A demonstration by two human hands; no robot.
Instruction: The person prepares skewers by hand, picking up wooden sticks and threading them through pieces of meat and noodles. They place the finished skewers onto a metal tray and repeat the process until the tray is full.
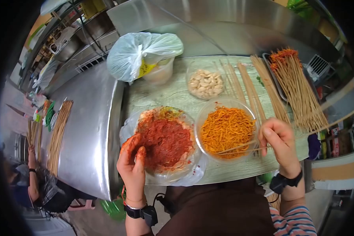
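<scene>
My left hand (131,159), red paste smeared over its fingertips, is at the left rim of a plastic-lined bowl (188,118). Thumb and fingers are apart, with nothing seen between them. Thick red chili paste (165,143) fills the bowl's middle, with a yellowish patch at the back. My right hand (279,143) is closed around thin bamboo skewers (240,149). Their left ends reach over a clear round tub (199,118) of orange shredded food (226,128); the other ends stick out to the upper right.
Behind the tub is a container of pale cloves (205,83). A bagged tub (145,55) stands back left. Bare skewers (269,88) lie right, beside a tray (266,61) of loaded skewers (299,86). A steel counter (86,129) adjoins left, with another person's arm (32,173) beyond.
</scene>
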